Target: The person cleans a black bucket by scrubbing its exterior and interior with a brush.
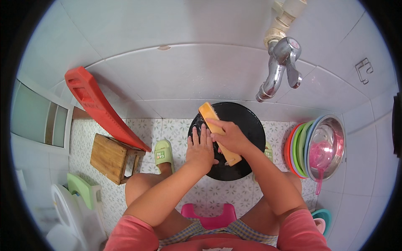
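Note:
A round, black, glossy object (234,114), perhaps a basin or a large lid, rests on the floor between my feet. My left hand (201,150) lies on its left side, palm down with the fingers a little apart and nothing in the grasp. A long yellow scrubbing brush (230,155) is gripped in my right hand (230,135), with the index finger stretched along its back. Pale bristles show along the brush's upper right edge. It slants across the black surface close beside my left fingers.
A chrome tap (273,75) juts from the wall above right. On the left, a red washboard (103,103) leans by a wooden stool (108,158). Nested basins (340,138) with a pink dipper (318,157) stand right. Beneath me is a pink stool (216,221); a green slipper (162,150) is on my left foot.

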Demonstrator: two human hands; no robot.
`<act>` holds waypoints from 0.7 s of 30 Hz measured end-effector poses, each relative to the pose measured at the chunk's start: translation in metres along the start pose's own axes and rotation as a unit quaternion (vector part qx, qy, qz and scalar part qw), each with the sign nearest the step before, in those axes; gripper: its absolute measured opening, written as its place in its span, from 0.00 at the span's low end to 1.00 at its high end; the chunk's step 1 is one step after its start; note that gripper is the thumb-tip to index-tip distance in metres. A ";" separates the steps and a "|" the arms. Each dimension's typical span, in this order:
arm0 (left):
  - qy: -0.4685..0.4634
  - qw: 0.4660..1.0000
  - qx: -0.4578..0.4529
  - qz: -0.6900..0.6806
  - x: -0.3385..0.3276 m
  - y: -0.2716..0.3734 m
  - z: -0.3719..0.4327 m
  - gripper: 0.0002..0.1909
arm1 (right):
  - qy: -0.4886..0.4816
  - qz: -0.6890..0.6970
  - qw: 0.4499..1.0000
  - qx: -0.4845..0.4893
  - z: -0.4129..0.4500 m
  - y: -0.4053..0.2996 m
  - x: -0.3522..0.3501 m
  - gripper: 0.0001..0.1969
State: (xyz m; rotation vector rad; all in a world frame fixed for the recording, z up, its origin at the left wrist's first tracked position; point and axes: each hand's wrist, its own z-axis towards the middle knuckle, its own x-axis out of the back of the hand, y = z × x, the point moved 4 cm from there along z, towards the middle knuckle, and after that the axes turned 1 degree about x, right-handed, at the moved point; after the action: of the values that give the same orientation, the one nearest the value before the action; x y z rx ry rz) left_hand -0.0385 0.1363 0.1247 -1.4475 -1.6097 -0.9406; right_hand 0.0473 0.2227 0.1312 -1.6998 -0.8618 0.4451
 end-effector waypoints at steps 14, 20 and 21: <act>-0.021 0.999 0.001 -0.024 0.002 -0.001 0.000 0.55 | 0.055 0.091 0.990 -0.093 -0.009 0.002 0.019 0.26; -0.046 0.999 -0.008 -0.011 0.002 -0.001 0.001 0.55 | -0.104 0.144 0.980 -0.087 0.001 -0.003 -0.007 0.26; -0.047 0.999 -0.008 -0.011 0.001 -0.002 0.001 0.55 | -0.114 0.123 0.983 -0.073 0.003 -0.003 -0.008 0.26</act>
State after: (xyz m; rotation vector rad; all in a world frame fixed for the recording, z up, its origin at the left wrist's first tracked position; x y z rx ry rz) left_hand -0.0402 0.1373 0.1251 -1.5073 -1.6925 -0.9112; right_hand 0.0388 0.2193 0.1315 -1.9259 -0.8677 0.7720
